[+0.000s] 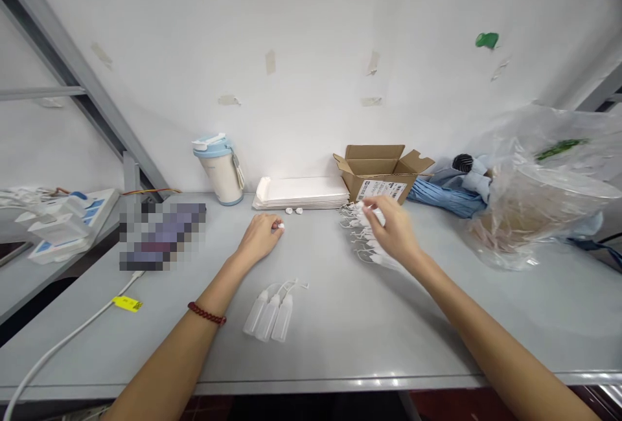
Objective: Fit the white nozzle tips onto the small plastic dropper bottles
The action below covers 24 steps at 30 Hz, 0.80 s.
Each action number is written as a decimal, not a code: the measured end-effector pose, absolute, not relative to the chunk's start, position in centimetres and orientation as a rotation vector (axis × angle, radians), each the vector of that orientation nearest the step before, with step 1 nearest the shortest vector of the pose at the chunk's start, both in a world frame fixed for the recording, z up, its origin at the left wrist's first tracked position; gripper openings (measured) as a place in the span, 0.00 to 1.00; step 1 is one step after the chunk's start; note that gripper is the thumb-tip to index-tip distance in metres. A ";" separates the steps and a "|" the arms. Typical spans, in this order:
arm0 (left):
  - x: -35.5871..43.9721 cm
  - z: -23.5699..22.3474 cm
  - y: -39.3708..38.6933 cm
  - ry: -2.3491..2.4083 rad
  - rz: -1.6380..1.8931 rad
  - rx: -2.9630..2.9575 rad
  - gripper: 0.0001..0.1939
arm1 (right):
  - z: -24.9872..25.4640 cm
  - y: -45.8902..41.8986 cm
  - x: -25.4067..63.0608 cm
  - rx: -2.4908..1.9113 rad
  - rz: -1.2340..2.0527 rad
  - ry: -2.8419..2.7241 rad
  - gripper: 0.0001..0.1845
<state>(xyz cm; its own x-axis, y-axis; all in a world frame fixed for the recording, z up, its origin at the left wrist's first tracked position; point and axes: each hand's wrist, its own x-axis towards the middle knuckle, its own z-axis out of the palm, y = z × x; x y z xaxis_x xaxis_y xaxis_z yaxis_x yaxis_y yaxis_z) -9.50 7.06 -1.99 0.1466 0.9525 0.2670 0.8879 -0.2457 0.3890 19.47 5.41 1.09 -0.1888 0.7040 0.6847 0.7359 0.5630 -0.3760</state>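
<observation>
My left hand rests on the grey table, its fingertips closed on a small white cap. Two more white caps lie just beyond it. At the right, my right hand pinches a small translucent plastic bottle, mostly covered by the fingers. Beneath and beside that hand lies a group of similar bottles with thin white tails pointing left. Closer to me, three translucent bottles lie side by side, their tails pointing away to the right.
Along the wall stand a cream tumbler with a blue lid, a stack of white envelopes and an open cardboard box. Blue cloth and a clear plastic bag lie right. A blurred-out device, cable and power strip are left.
</observation>
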 end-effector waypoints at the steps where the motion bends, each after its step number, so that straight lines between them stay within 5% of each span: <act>1: -9.5 -1.9 7.0 1.829 0.691 2.274 0.11 | 1.3 4.1 18.2 -1.092 0.084 -2.023 0.11; 7: -9.0 -1.6 6.5 1.778 0.655 2.302 0.09 | 1.2 -2.9 12.6 -0.644 0.691 -2.640 0.17; 14: -8.6 -1.4 6.2 1.762 0.651 2.295 0.09 | 0.5 -3.9 12.0 -0.562 0.656 -2.819 0.24; 24: -7.8 -0.5 5.3 1.706 0.682 2.266 0.09 | 0.6 -3.6 12.0 -0.623 0.617 -2.847 0.21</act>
